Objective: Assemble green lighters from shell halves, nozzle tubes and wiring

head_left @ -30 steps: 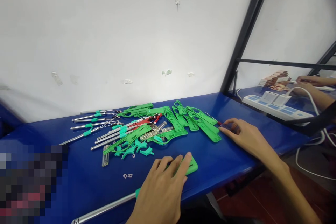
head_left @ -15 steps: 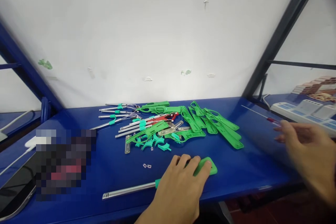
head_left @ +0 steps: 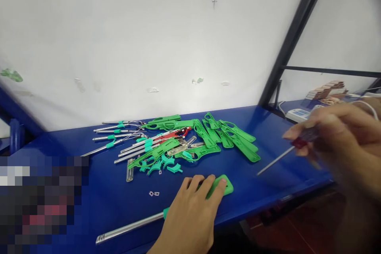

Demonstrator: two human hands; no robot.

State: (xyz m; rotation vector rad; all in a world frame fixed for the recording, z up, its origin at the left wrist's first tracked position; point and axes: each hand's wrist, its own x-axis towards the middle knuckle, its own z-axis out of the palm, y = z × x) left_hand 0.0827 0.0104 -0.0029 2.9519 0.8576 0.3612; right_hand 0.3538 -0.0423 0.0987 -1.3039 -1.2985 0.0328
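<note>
My left hand (head_left: 193, 210) lies over the green handle of a long-nosed lighter (head_left: 228, 184), its fingers curled across it and pressing it to the blue table. The lighter's silver tube (head_left: 131, 227) points to the left. At the right, my right hand (head_left: 342, 147) is closed on a screwdriver (head_left: 276, 160) with a red and clear handle; its thin shaft points down and left over the table. Blur softens the right hand. Two tiny pale parts (head_left: 154, 193) lie left of my left hand.
Behind lies a pile of green handle shells (head_left: 241, 143), silver lighter tubes (head_left: 139, 149), teal triggers (head_left: 168, 161) and clear fuel tanks (head_left: 129, 170). A blue table (head_left: 113, 190) meets the white wall. Dark shelf posts (head_left: 293, 39) and a white power strip (head_left: 297, 115) stand right.
My right hand has moved inward and turned the screwdriver, so its tip now points down-left instead of away. The view has swung right. My left hand stays on the lighter.
</note>
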